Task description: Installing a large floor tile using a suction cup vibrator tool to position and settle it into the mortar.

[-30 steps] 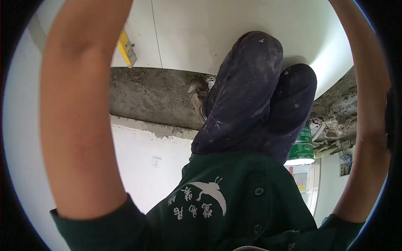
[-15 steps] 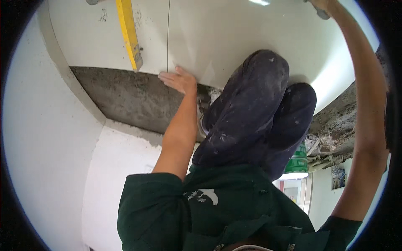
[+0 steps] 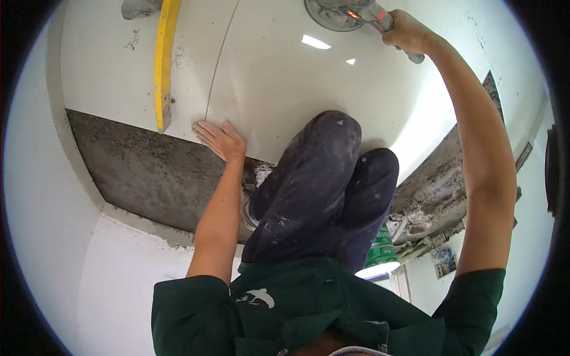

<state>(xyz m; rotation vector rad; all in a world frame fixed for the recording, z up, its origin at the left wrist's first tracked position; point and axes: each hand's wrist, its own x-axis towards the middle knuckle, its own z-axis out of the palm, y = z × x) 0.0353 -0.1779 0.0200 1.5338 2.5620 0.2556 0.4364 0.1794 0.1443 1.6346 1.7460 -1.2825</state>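
Note:
My left hand (image 3: pixel 221 141) lies flat on the near edge of a glossy cream floor tile (image 3: pixel 279 71), fingers stretched out across the thin seam (image 3: pixel 221 53) between it and the tile to the left (image 3: pixel 113 71). At the top, my right hand (image 3: pixel 408 32) is wrapped round the grip of a tile vibrator (image 3: pixel 341 15), a grey handheld tool with red parts, a small red light and a round base. Its base is over the cream tile; the upper part of the tool is cut off by the view.
A yellow spirit level (image 3: pixel 163 71) lies on the left tile, with a grey rounded object (image 3: pixel 141 8) beside its far end. Dark mortar bed (image 3: pixel 142 172) shows before the tiles. My bent knees (image 3: pixel 335 136) are over the near edge. Behind are a green bucket (image 3: pixel 382 249) and rubble (image 3: pixel 433 207).
The view has shifted, bringing the tile vibrator and my right hand well into sight. My left hand stays flat at the seam.

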